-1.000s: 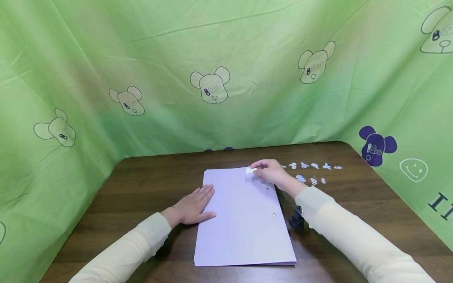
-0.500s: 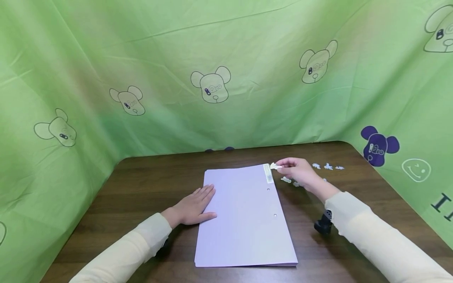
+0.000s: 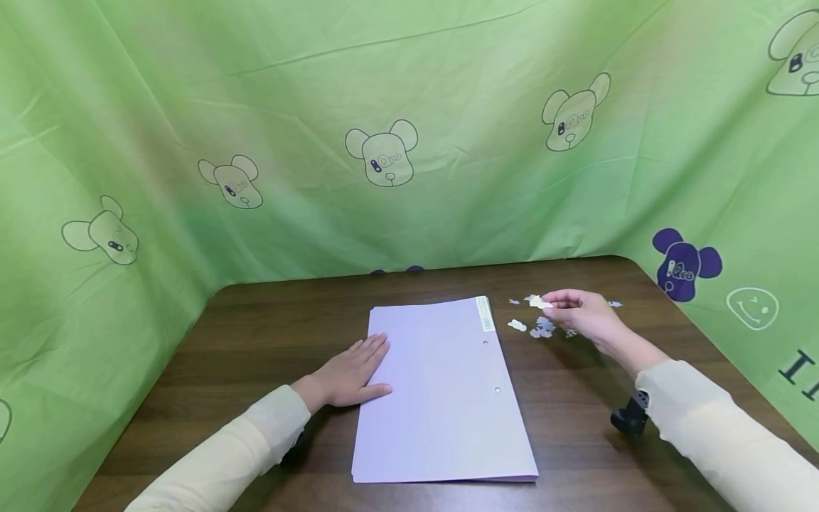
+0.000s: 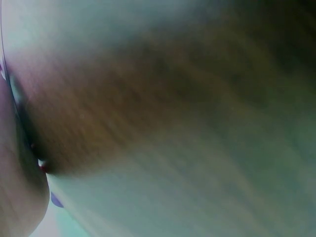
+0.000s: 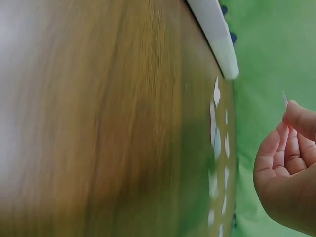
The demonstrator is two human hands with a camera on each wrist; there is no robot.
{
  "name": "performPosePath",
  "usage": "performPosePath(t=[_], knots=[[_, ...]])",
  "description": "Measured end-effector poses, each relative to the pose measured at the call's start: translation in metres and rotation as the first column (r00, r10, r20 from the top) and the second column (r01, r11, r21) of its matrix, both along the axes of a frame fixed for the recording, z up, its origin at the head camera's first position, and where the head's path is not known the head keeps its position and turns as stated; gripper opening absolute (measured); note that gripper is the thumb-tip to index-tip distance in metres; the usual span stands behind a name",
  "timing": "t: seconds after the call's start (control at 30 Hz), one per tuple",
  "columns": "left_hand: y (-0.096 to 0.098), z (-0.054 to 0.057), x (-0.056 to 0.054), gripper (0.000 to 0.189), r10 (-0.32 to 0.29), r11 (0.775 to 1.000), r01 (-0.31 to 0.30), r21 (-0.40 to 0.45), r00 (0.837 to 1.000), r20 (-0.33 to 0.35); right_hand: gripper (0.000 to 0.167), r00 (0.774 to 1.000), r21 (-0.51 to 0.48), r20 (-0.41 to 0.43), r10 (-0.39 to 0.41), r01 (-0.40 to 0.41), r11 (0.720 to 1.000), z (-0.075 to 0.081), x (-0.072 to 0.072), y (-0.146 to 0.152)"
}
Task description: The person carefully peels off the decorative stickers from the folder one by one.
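Observation:
A pale lilac folder (image 3: 441, 419), with two small holes and a barcode label (image 3: 485, 313) along its right side, lies closed on the table. My left hand (image 3: 348, 373) rests flat over its left edge, fingers straight. To the right of the folder, my right hand (image 3: 585, 318) pinches a small white cut-out piece (image 3: 539, 302) between thumb and fingers. In the right wrist view the piece (image 5: 285, 98) appears edge-on as a thin sliver above the thumb. Below that hand lie several small white and pale blue pieces (image 3: 544, 326), some hidden by it.
Another white piece (image 3: 517, 325) lies close to the folder's right edge. Brown wood-grain table (image 3: 275, 320) surrounds the folder, and a green printed curtain (image 3: 307, 213) hangs behind it. A black wrist camera (image 3: 630, 416) hangs below the right sleeve.
My right hand has moved right with the white piece, from over the folder's top right corner to above the loose pieces, uncovering the barcode label. The left hand stays put.

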State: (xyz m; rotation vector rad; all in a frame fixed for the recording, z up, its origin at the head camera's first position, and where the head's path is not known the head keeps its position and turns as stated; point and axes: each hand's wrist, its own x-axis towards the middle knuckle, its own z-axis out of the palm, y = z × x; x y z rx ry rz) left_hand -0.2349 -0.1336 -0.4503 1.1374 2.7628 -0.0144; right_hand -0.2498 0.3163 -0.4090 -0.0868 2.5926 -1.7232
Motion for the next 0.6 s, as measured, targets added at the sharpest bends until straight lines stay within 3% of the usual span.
performPosePath(t=[0.17, 0.37, 0.6], knots=[[0.0, 0.0, 0.001, 0.087, 0.0, 1.0, 0.0, -0.003, 1.0, -0.003, 0.04, 1.0, -0.042, -0.005, -0.017, 0.016, 0.999, -0.004, 0.004, 0.026], [-0.001, 0.0, 0.001, 0.086, -0.002, 1.0, 0.002, 0.003, 1.0, -0.003, 0.018, 0.999, -0.136, 0.026, -0.042, 0.045, 0.99, -0.012, 0.007, 0.057], [0.0, 0.001, 0.0, 0.087, -0.006, 1.0, 0.006, -0.001, 1.0, -0.009, 0.023, 0.996, -0.157, 0.062, -0.061, 0.07, 0.985, -0.019, 0.011, 0.082]])
